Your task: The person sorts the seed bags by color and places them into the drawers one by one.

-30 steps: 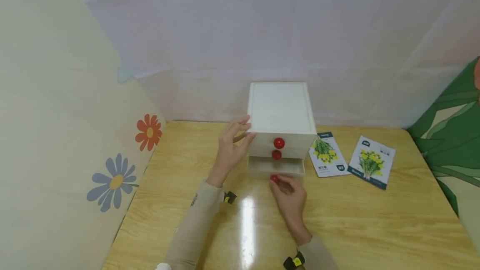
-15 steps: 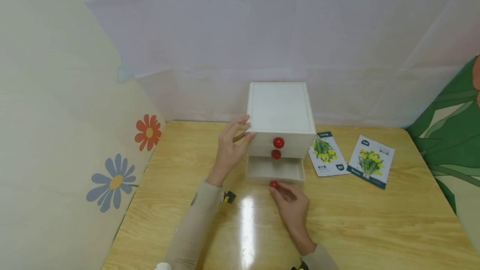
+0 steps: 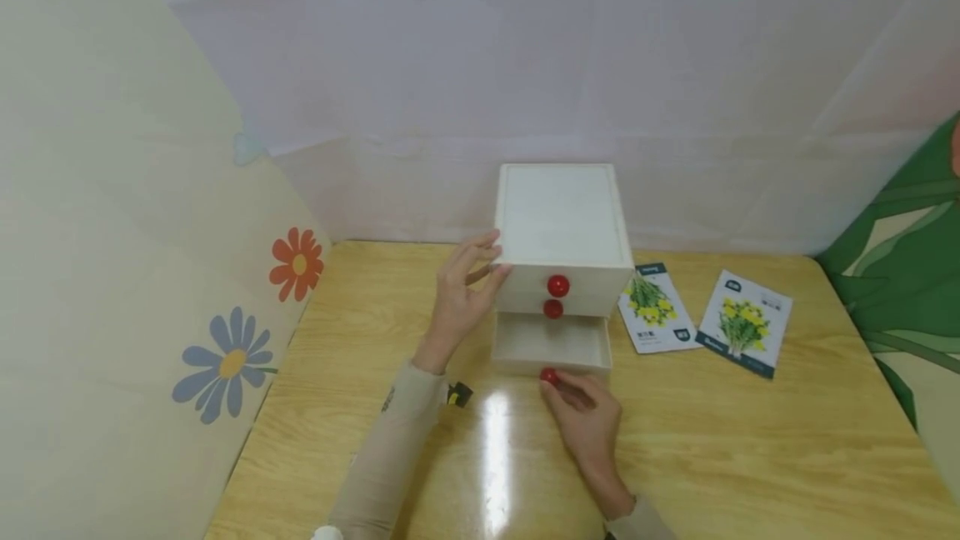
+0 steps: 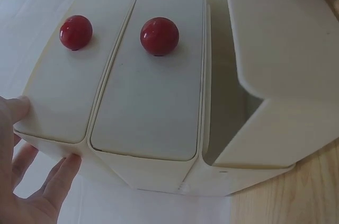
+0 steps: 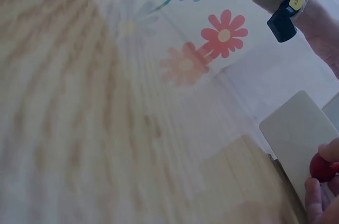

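Note:
A white three-drawer cabinet (image 3: 558, 215) with round red knobs stands near the back of the table. The bottom drawer (image 3: 552, 338) is pulled out, while the upper two are closed. My left hand (image 3: 462, 298) rests on the cabinet's left side, its thumb at the front corner. In the left wrist view, the left fingers (image 4: 62, 181) touch the side wall and the thumb lies on the top drawer's front edge. My right hand (image 3: 587, 423) pinches the red knob (image 3: 549, 375) of the bottom drawer between thumb and fingers. The right wrist view shows that knob (image 5: 321, 168) partly covered by fingertips.
Two seed packets with pictures of yellow-flowered plants lie right of the cabinet: one packet (image 3: 656, 311) close beside it, the other packet (image 3: 744, 325) farther right. A pale cloth (image 3: 420, 90) hangs behind the wooden table (image 3: 720, 457). Flower-printed panels stand at both sides.
The right hand has drawn the bottom drawer farther out toward me, moving little in the last half second. The left hand has stayed on the cabinet's corner.

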Motion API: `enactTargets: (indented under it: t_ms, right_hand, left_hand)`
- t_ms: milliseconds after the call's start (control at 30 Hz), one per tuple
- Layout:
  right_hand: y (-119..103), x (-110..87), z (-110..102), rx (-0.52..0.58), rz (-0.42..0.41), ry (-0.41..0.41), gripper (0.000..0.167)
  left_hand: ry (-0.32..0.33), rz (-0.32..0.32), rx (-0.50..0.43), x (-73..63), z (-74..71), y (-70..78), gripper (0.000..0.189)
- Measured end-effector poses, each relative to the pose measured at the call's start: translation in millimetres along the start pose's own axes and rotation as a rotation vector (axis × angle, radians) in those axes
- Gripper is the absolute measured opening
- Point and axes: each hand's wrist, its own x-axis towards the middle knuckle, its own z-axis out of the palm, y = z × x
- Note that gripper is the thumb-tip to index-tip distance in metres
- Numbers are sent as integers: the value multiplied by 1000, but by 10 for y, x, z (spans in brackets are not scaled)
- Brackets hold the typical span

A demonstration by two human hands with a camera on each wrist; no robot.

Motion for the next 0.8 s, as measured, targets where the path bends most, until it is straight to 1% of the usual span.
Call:
enactTargets:
  t_ms: [133,300,633,800]
  right_hand:
    - [-6,-37,-21,18,-13,3,29]
    - [-33,-123,-70,24,0,-8,30]
    - [-90,-290,-168,-31,36,-21,31]
    - [-113,-362,-186,-39,41,-30,32]
  left_hand:
    - [-1,-1,2,4,-5,5,20]
    - [3,6,-3,2,-3,-7,21]
    - [0,-10,-7,-1,1,3,21]
    - [1,-3,-19,1,3,4,21]
